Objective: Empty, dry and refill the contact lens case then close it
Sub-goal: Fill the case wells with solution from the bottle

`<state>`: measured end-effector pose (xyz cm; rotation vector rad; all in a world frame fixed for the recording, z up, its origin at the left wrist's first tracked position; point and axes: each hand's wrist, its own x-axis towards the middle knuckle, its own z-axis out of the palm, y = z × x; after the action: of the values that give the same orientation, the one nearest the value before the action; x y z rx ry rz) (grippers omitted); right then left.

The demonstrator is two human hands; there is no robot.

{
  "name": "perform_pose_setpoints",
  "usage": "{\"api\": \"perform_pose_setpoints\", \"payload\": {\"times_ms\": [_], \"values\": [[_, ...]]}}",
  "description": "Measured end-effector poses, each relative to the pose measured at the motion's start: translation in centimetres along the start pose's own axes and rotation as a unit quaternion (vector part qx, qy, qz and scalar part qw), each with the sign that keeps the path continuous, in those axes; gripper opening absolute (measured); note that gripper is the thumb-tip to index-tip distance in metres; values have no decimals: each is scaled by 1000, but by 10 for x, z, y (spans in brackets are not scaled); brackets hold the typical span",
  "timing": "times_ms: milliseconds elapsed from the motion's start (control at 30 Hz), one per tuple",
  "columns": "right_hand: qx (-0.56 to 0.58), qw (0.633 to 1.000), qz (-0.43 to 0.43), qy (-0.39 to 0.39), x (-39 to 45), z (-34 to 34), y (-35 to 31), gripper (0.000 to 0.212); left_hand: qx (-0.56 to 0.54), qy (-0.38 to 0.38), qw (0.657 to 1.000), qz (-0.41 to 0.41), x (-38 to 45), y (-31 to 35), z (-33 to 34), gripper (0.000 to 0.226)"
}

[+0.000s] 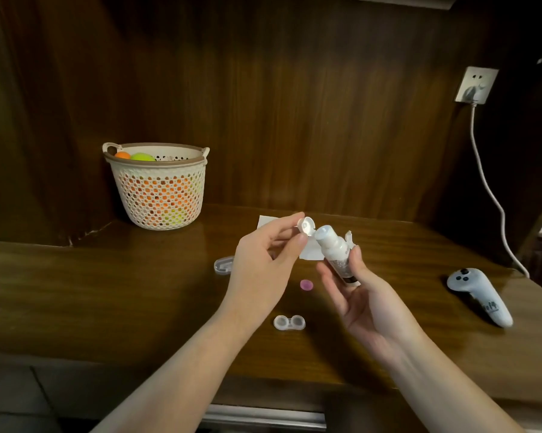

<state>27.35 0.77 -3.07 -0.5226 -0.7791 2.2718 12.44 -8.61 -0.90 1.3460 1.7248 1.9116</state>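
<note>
A clear contact lens case (289,322) lies open on the wooden table near the front, both wells uncovered. A pink cap (306,285) lies behind it. My right hand (362,300) holds a small white solution bottle (335,251) tilted to the left above the table. My left hand (265,264) pinches the bottle's flip cap (305,226), which stands open beside the nozzle. A white tissue (310,250) lies flat behind the hands, partly hidden by them. The case's second cap is not visible.
A white perforated basket (158,190) with coloured balls stands at the back left. A clear plastic piece (223,264) lies left of my left hand. A white controller (479,295) lies at the right, below a wall socket and white cable (485,179).
</note>
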Motion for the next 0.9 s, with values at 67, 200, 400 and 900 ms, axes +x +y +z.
{"api": "perform_pose_setpoints", "payload": {"times_ms": [67,200,400,900], "values": [[-19,1000,5,2,-2,0,2,53,17,-19,1000,5,-2,1,2,36],[-40,999,0,3,-4,-2,2,50,-13,-23,999,-27,-1,9,10,25],[-154,987,-25,-40,-6,0,-1,32,-102,-40,979,-172,10,21,20,27],[-264,961,-71,-41,-4,-1,-14,32,-96,-63,978,-174,18,19,41,43]]}}
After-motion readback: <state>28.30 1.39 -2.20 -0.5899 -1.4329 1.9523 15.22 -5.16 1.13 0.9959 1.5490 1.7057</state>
